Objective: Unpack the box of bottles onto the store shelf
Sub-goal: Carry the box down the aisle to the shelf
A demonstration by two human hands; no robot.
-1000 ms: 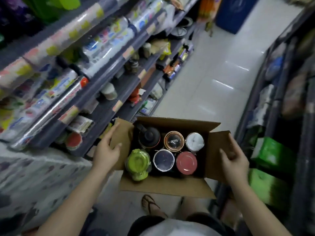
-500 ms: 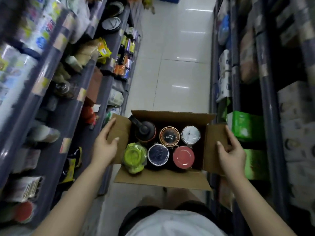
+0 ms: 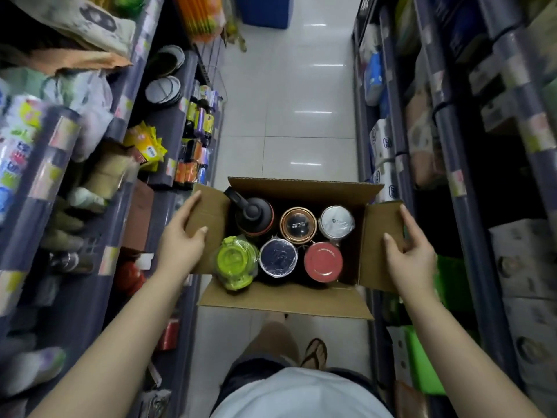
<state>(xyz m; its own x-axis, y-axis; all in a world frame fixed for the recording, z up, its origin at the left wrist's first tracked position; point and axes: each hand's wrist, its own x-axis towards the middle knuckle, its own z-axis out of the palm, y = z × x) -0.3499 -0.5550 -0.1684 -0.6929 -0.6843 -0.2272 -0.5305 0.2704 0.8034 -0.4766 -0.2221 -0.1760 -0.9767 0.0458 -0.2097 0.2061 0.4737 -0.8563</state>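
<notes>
An open cardboard box (image 3: 286, 300) is carried in front of me above the aisle floor. My left hand (image 3: 180, 239) grips its left flap and my right hand (image 3: 410, 254) grips its right flap. Inside stand several bottles seen from above: a black one with a handle (image 3: 254, 214), a copper-rimmed one (image 3: 298, 226), a silver-lidded one (image 3: 337, 221), a lime-green one (image 3: 236, 262), a dark wrapped one (image 3: 278, 257) and a red-lidded one (image 3: 322, 260).
Dark shelves (image 3: 132, 92) packed with packets and dishes line the left. On the right, shelves (image 3: 452, 140) hold boxes and tissue packs, with green boxes (image 3: 422, 360) low down. A white tiled aisle (image 3: 289, 122) runs ahead to a blue bin (image 3: 266, 9).
The view has swung from the left shelves to straight down the aisle. Both hands keep the same hold on the box flaps, and the bottles have not shifted.
</notes>
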